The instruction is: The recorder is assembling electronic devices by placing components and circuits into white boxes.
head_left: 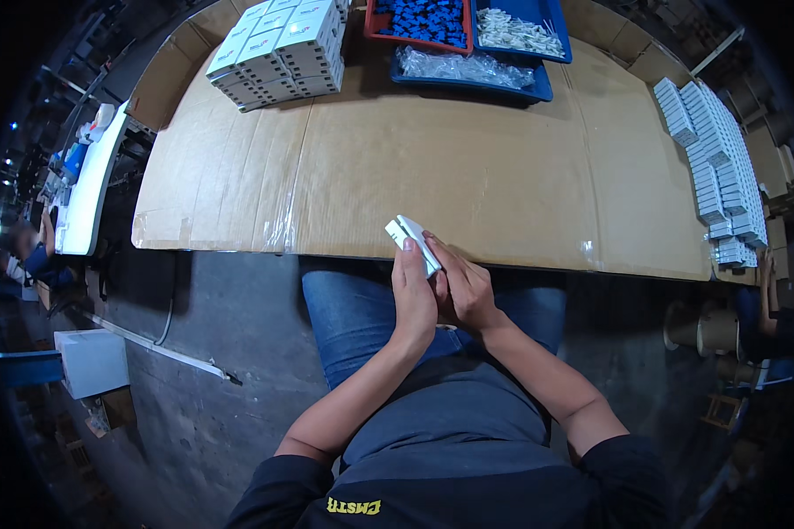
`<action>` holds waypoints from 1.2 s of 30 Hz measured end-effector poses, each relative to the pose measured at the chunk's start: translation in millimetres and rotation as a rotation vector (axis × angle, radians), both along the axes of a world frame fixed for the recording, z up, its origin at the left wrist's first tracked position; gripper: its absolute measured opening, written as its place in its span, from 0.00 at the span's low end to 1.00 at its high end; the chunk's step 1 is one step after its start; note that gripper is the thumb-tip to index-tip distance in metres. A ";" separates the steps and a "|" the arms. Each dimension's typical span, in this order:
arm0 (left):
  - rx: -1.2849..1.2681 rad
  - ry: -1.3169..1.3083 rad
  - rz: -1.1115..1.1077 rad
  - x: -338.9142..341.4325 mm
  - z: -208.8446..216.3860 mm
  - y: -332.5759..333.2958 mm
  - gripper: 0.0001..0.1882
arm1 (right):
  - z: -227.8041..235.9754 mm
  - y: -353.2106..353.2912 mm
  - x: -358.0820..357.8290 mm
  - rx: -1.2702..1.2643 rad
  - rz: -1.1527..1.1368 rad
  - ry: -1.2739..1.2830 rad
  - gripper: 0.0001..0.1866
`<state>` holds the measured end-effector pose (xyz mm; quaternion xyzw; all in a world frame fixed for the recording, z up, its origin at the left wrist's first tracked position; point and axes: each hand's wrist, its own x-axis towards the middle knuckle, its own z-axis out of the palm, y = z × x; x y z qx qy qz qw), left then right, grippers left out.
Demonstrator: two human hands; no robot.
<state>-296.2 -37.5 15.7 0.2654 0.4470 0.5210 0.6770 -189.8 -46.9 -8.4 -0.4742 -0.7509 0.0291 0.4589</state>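
Observation:
A small flat white box is held tilted between my two hands, just over the near edge of the cardboard-covered table. My left hand grips its near left side, the thumb pressed along it. My right hand is closed on the other side, with the fingers curled around the box's right edge. A narrow slot or gap shows along the box's upper left side. Its underside and the tips of several fingers are hidden.
White boxes are stacked at the far left. A red tray of blue parts, a blue tray of white pieces and another blue tray of clear bags stand at the back. Rows of small boxes line the right edge. People sit at both sides.

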 end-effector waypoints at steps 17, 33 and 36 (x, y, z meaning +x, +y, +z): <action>0.527 0.145 -0.181 -31.2 -7.7 15.8 0.56 | 39.9 -4.8 17.4 -0.720 0.274 0.887 0.32; 0.460 0.170 -0.152 -12.6 5.6 16.9 0.43 | 40.1 -14.5 -2.2 -0.435 0.164 0.500 0.31; 0.543 0.181 -0.173 -14.9 10.4 13.8 0.49 | 37.4 -17.8 -5.0 -0.361 0.138 0.354 0.29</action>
